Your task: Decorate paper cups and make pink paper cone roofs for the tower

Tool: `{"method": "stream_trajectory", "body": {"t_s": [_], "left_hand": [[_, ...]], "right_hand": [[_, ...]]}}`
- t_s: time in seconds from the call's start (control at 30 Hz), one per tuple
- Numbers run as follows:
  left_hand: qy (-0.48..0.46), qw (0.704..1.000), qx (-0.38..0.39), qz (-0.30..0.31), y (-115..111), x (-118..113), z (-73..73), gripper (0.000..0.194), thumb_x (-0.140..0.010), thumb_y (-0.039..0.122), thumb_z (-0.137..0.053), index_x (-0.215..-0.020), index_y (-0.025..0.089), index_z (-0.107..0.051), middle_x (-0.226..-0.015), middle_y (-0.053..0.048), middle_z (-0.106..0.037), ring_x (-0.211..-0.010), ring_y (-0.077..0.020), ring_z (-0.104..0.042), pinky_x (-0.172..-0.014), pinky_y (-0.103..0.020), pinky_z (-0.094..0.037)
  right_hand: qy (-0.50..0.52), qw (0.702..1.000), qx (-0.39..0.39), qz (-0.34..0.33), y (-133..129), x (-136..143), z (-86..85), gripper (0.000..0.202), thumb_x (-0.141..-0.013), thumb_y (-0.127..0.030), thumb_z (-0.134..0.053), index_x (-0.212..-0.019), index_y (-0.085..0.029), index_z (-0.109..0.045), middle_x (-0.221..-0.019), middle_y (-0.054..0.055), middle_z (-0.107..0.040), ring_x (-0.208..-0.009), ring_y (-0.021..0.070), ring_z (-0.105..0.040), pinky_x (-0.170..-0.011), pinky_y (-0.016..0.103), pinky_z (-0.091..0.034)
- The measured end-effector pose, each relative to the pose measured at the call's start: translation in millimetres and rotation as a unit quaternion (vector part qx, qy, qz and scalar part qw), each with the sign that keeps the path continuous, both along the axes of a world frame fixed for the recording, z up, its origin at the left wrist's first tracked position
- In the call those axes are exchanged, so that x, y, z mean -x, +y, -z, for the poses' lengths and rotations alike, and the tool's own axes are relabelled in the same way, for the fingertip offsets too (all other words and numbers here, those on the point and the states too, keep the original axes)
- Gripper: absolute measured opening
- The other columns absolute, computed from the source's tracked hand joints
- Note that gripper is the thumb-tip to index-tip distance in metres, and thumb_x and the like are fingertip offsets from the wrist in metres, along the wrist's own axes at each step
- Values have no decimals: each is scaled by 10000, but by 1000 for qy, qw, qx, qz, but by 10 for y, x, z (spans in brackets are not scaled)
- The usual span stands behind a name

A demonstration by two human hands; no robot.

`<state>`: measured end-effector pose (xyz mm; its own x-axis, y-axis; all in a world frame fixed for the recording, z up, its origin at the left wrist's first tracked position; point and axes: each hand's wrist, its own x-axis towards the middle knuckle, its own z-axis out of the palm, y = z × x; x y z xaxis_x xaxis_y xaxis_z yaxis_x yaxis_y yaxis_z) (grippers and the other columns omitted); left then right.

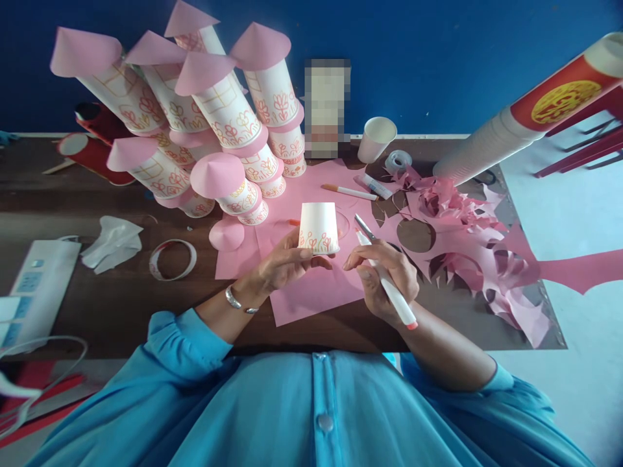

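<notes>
My left hand (288, 261) holds a white paper cup (318, 224) upside down by its rim, and red flowers are drawn along the cup's lower part. Closed round a white marker (393, 295) is my right hand (387, 275); the marker's uncovered tip points up toward the cup, a little apart from it, and its red end points down. Pink paper sheets (311, 298) lie on the table below both hands. Left of the cup stand towers of decorated cups (226, 113) with pink cone roofs.
A small pink cone (226, 234), a paper ring (172, 260) and crumpled white paper (113, 243) lie left. Pink scraps (462, 259) cover the right side. Behind are an upright cup (376, 139), tape (398, 161) and a leaning cup stack (491, 146). A power strip (46, 285) lies far left.
</notes>
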<state>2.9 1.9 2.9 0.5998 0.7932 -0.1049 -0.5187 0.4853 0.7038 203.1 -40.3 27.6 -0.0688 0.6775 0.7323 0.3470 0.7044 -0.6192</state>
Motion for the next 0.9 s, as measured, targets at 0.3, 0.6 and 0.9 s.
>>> {"method": "stream_trajectory", "body": {"t_s": [0.3,0.6,0.9], "left_hand": [[8,1000,11,0,6,53,-14,756,-760,431,-854,-1441,217,-605,-1199,-143,-783,-942,-272,-773,-804,-380,-609],[17,1000,2,5,23,67,39,811,-726,479,-870,-1446,233,-591,-1264,-162,-748,-1014,-292,-751,-814,-390,-611],[-21,998,26,50,48,75,10,858,-736,558,-794,-1467,171,-569,-1257,-190,-756,-754,-220,-708,-747,-392,-563]], "right_hand": [[29,999,25,8,7,0,87,286,-1044,-279,-621,-1330,-267,-616,-784,-18,-706,-630,163,-688,-594,292,-545],[42,999,28,-8,117,0,158,357,-1032,-310,-664,-1373,-268,-570,-1126,91,-772,-984,230,-779,-724,359,-649],[-45,997,54,-37,227,-40,234,884,-853,-474,-880,-1555,-310,-367,-1475,196,-629,-1402,368,-627,-1075,576,-603]]}}
